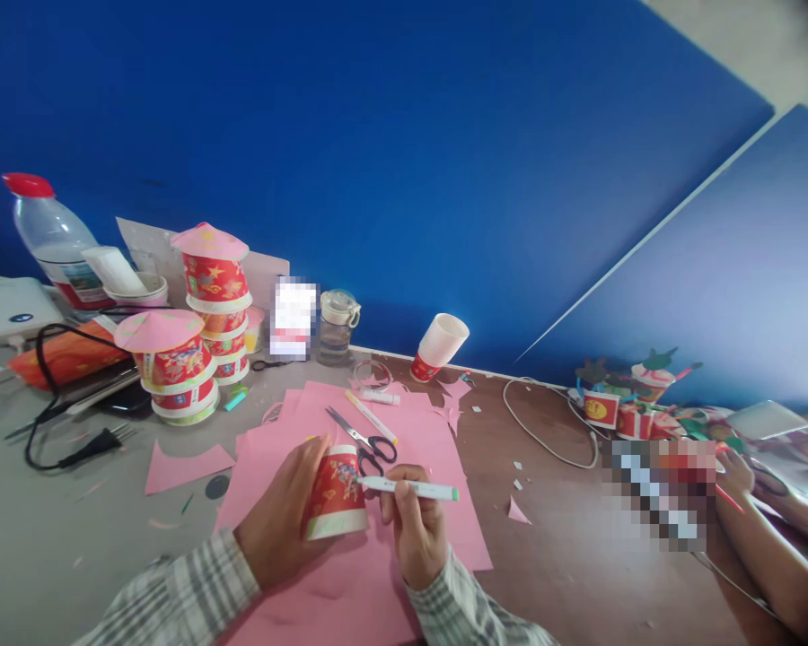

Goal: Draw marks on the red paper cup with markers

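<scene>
My left hand is wrapped round the side of a red printed paper cup, which is tilted with its pale rim toward me. Between the fingers of my right hand is a white marker pen with a green end. Its tip meets or nearly meets the cup's right side. Pink paper sheets lie beneath both hands. Just behind the cup rest black-handled scissors, their blades pointing away. A yellow-and-white marker lies beside them. The fingertips of my left hand are partly hidden behind the cup.
Cup towers with pink cone roofs stand at left, near a power plug and a bottle. Behind are a lidded jar and stacked paper cups. Another person's hands work at right. A blue partition rises behind.
</scene>
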Demonstrator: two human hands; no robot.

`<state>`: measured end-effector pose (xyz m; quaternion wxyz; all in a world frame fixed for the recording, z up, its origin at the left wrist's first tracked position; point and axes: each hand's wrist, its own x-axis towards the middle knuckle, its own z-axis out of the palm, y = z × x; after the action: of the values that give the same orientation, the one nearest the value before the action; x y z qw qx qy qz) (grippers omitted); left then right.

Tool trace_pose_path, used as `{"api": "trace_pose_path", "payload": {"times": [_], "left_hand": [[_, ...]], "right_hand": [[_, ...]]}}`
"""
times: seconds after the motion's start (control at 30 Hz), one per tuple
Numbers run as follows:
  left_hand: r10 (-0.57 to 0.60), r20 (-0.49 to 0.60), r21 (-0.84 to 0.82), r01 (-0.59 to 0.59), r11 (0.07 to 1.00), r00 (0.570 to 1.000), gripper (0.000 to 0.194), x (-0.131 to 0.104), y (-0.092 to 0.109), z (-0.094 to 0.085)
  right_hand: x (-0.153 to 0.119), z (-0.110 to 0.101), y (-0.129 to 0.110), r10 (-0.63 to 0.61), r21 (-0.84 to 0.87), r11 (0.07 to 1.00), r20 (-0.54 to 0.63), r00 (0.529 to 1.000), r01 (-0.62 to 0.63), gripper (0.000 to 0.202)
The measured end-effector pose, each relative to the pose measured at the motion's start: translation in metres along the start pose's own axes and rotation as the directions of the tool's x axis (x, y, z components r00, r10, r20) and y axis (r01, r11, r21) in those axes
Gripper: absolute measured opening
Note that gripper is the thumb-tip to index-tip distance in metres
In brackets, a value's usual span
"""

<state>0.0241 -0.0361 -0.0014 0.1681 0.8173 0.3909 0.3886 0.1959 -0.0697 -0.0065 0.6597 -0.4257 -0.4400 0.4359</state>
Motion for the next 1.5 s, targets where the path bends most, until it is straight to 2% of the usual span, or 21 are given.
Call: {"api": "trace_pose_path", "payload": {"times": [0.27, 0.47, 0.7, 0.97, 1.2, 1.5], "left_hand": [[-0.013, -0.006, 0.004, 0.013, 1.0, 1.0, 0.096, 0.001, 0.0, 0.001], [-0.016, 0.008, 0.003, 0.016, 1.0, 1.0, 0.097, 0.0, 0.001, 0.0], [-0.007, -0.001, -0.015, 0.007, 1.0, 1.0, 0.094, 0.0, 0.001, -0.001], [-0.007, 0.025, 0.023, 0.007, 1.0, 1.0, 0.097, -0.001, -0.001, 0.0], [-0.019, 0.028, 0.001, 0.019, 1.0, 0.999, 0.096, -0.001, -0.002, 0.0], [-0.052, 0.04, -0.031, 0.054, 0.998, 0.998, 0.097, -0.001, -0.001, -0.001]], "right_hand": [[0.0, -0.001, -0.002, 0.039, 0.074, 0.996, 0.001, 0.999, -0.039, 0.023], [-0.002, -0.003, -0.001, 0.123, 0.158, 0.98, 0.019, 0.992, -0.125, 0.023], [-0.001, 0.002, -0.012, 0.243, 0.233, 0.939, 0.064, 0.968, -0.251, 0.027], [0.005, 0.003, -0.005, 0.182, 0.255, 0.954, -0.086, 0.979, -0.155, 0.026], [0.002, 0.005, -0.001, 0.103, 0.229, 0.969, -0.038, 0.994, -0.092, 0.024], [0.001, 0.0, 0.004, 0.063, 0.13, 0.99, -0.025, 0.998, -0.059, 0.025]]}}
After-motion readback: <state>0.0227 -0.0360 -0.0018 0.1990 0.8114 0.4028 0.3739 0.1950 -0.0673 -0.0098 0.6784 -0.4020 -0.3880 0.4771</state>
